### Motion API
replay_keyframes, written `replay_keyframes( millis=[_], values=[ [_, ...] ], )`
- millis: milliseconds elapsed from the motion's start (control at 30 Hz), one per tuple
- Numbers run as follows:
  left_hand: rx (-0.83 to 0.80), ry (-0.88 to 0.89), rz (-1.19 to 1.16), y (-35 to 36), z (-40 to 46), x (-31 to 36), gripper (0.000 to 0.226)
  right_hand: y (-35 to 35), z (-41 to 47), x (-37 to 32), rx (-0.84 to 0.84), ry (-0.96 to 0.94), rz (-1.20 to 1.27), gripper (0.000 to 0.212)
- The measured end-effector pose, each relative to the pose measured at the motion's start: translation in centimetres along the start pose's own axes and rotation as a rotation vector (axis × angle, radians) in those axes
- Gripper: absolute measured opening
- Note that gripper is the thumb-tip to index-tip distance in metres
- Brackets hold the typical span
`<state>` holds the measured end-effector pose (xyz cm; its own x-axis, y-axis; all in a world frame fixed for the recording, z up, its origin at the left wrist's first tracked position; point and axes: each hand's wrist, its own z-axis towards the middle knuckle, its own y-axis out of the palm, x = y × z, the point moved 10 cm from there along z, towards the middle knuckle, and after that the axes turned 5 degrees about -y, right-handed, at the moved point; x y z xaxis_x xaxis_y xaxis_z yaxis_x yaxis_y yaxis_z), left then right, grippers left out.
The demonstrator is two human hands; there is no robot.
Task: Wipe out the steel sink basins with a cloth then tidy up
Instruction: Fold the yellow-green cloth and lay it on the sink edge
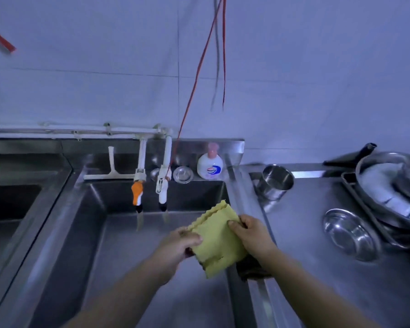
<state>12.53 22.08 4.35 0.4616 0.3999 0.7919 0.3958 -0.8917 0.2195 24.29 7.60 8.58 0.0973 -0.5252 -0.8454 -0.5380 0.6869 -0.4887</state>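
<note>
A: Item: folded yellow scallop-edged cloth [219, 240]. Location?

B: Held lower centre of frame, above the right edge of the middle steel sink basin [133, 252]; long axis runs lower-left to upper-right.

A: Hands?

B: Left hand [180, 242] and right hand [251, 233] are clamped on opposite edges; both equally near.

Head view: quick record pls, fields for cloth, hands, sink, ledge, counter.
cloth: yellow cloth, folded, held above the basin's right side
left hand: grips the cloth's left edge
right hand: grips its right edge
sink: steel, two taps over the back
ledge: squeegee, soap bottle
counter: steel cup, bowl
</note>
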Motion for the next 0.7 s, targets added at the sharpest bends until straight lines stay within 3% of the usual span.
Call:
replay_keyframes(
  millis=[100,167,333,467,567,700],
  values=[
    [-0.031,-0.14,-0.199,4.3,5.3,-2.5,0.016,-3.5,3.4,5.0,0.065,0.083,-0.025,0.029],
    [-0.049,-0.195,-0.207,6.5,8.7,-3.4,0.021,-4.8,5.9,7.8,0.072,0.142,0.0,0.026],
    [0.135,-0.155,-0.058,7.9,16.2,-1.3,0.021,-7.1,12.7,11.2,0.108,0.171,0.001,0.025],
    [0.273,-0.041,0.054,7.5,20.6,2.3,0.016,-7.7,17.3,12.6,0.113,0.172,0.015,0.009],
    [0.326,-0.059,0.183,7.0,22.9,1.8,0.012,-7.8,19.0,14.4,0.119,0.196,-0.043,0.026],
    [0.291,-0.158,0.298,7.3,24.0,-1.6,0.012,-6.9,19.3,16.5,0.054,0.199,-0.193,0.032]
  ],
)
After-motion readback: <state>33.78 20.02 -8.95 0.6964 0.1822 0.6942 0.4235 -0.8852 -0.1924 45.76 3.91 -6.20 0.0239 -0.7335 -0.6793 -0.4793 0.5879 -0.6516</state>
